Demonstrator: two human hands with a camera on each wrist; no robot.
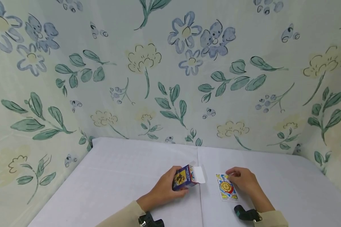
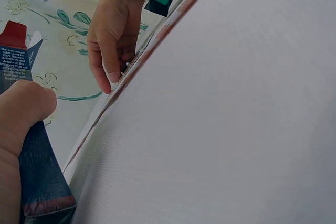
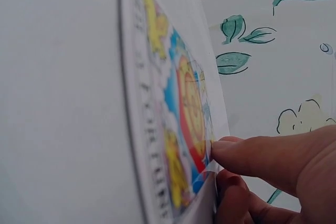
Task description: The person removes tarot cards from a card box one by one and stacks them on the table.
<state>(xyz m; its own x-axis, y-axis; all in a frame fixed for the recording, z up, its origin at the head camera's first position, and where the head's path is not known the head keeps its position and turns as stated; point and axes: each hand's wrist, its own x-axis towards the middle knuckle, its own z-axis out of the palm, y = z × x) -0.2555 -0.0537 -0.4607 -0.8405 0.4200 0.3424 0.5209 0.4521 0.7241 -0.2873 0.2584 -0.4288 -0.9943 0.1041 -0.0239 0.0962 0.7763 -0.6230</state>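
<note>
A dark blue card box (image 1: 182,178) with an open white flap is gripped in my left hand (image 1: 166,189), thumb and fingers round its sides; the left wrist view shows the thumb across the box (image 2: 44,171). To its right lies a colourful card (image 1: 226,187) with a yellow wheel picture, face up on the white cloth. My right hand (image 1: 244,181) has its thumb and fingertips at the card's upper right edge. In the right wrist view the thumb touches the edge of the card (image 3: 184,103), with the other fingers curled beneath.
A white cloth (image 1: 116,170) covers the table, with a crease running down its middle. Floral fabric (image 1: 116,94) hangs behind and at both sides. Dark devices are strapped to both wrists.
</note>
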